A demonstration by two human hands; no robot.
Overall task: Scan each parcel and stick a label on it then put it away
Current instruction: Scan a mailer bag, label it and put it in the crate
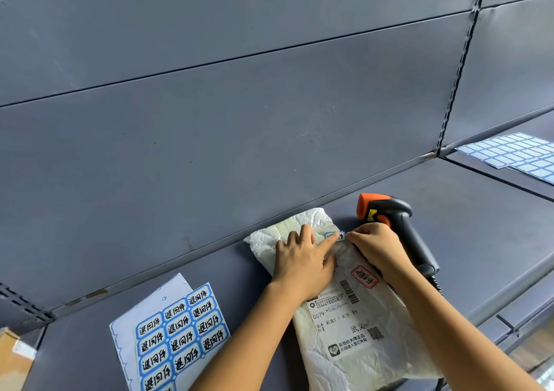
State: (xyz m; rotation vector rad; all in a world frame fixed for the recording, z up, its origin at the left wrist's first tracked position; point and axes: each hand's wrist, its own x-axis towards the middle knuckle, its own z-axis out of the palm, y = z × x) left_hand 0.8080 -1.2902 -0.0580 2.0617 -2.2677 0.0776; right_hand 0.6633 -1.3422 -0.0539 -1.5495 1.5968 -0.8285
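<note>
A white plastic parcel (353,345) with a printed shipping label lies on the grey shelf (479,234). A small blue-bordered label (335,236) sits on the parcel's far end. My left hand (302,261) rests on the parcel, its index finger pressing the label. The fingertips of my right hand (377,249) pinch the label's right edge. A black and orange barcode scanner (395,225) lies on the shelf just right of the parcel, partly behind my right hand.
A sheet of blue-bordered labels (177,336) lies on the shelf at the left. More label sheets (515,153) lie on the neighbouring shelf at the right. A cardboard box corner (15,357) shows at the lower left. The shelf's back wall rises close behind.
</note>
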